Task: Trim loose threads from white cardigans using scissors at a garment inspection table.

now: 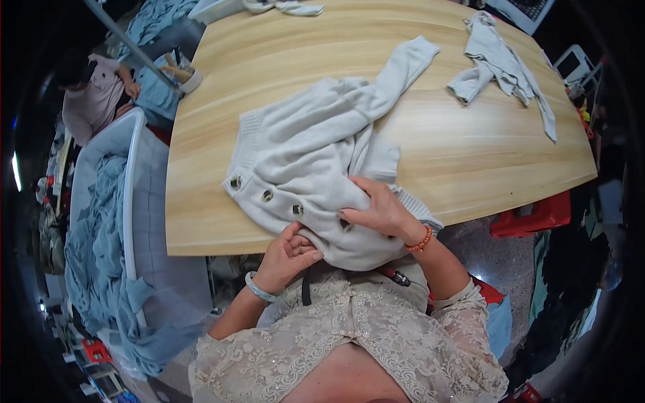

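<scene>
A light grey knitted cardigan (295, 144) lies bunched on the wooden table, and its front edge hangs over the near side toward me. Dark buttons run along its front band, and one sleeve stretches toward the far right. My left hand (287, 256), with a pale bangle at the wrist, has its fingers curled at the band's lower edge and grips the fabric there. Farther right, my right hand (381, 209), wearing an orange bead bracelet, pinches the knit between thumb and fingers beside a button.
The wooden table (201, 168) has another grey knitted garment (500, 60) at the far right and a partly visible one (285, 7) at the far edge. A white bin (144, 221) of blue-grey garments stands left. Beyond it sits a person (97, 94). A red stool (534, 216) is at right.
</scene>
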Demonstrator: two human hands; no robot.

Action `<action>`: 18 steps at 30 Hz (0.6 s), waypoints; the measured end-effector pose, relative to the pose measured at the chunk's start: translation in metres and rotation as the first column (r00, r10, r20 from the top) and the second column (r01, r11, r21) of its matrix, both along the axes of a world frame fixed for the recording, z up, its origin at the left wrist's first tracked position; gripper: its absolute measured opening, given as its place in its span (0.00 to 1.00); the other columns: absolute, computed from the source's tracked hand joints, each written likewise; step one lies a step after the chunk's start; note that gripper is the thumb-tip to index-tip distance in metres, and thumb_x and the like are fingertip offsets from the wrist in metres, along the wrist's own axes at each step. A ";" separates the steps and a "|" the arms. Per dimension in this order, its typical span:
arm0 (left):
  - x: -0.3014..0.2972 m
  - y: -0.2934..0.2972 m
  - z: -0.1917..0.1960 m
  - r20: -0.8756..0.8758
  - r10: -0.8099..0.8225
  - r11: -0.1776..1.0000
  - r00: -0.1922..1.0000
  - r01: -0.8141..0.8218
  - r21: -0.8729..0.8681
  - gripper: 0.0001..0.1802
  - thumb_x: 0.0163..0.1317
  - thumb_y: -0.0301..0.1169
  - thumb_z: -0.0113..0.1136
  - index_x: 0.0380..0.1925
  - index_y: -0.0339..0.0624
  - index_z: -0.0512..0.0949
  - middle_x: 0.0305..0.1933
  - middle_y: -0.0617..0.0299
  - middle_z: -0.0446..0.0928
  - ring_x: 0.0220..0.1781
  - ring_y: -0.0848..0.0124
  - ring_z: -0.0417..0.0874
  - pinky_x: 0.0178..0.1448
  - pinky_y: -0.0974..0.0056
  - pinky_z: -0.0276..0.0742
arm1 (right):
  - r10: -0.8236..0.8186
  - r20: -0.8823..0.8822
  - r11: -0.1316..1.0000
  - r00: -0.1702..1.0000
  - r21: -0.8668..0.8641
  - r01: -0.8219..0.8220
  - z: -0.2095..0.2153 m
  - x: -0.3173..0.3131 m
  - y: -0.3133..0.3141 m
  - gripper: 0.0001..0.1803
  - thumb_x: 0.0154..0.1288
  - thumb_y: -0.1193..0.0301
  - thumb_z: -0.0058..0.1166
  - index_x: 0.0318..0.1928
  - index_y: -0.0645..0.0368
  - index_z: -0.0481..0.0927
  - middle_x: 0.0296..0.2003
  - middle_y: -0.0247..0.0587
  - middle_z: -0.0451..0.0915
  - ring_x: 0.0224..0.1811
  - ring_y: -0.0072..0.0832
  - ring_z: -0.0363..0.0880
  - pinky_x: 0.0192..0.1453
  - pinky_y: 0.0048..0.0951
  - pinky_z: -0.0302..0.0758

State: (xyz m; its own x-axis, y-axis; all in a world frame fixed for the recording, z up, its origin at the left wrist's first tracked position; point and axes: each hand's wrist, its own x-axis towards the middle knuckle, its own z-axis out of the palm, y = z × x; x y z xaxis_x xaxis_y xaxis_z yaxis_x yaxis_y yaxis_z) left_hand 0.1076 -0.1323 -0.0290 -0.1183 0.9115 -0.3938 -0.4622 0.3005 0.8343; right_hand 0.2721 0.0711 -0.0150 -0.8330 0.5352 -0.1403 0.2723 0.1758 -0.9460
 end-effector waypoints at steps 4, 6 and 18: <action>0.000 0.017 0.016 0.276 -0.185 0.983 0.943 0.172 0.070 0.41 0.63 0.40 0.67 0.69 0.39 0.57 0.67 0.57 0.67 0.68 0.61 0.71 0.66 0.49 0.73 | 0.101 -0.256 0.989 0.961 -0.075 -0.124 0.026 0.029 -0.012 0.29 0.54 0.73 0.66 0.57 0.67 0.76 0.44 0.45 0.83 0.46 0.24 0.80 0.52 0.27 0.75; 0.008 0.032 0.012 0.419 -0.245 0.967 0.874 0.187 0.176 0.43 0.63 0.45 0.66 0.71 0.40 0.56 0.69 0.55 0.66 0.69 0.58 0.70 0.68 0.48 0.71 | 0.294 -0.279 0.948 0.914 0.209 -0.241 0.051 0.039 -0.024 0.29 0.54 0.71 0.64 0.57 0.68 0.75 0.46 0.50 0.82 0.47 0.37 0.82 0.54 0.31 0.76; 0.061 0.073 0.070 -0.032 -0.393 0.896 0.919 0.391 0.210 0.36 0.54 0.30 0.74 0.63 0.35 0.70 0.61 0.56 0.75 0.62 0.65 0.76 0.67 0.61 0.70 | -0.223 -0.500 0.762 0.837 0.446 0.469 0.079 0.110 0.037 0.19 0.66 0.70 0.60 0.55 0.66 0.79 0.51 0.45 0.80 0.57 0.30 0.75 0.63 0.31 0.69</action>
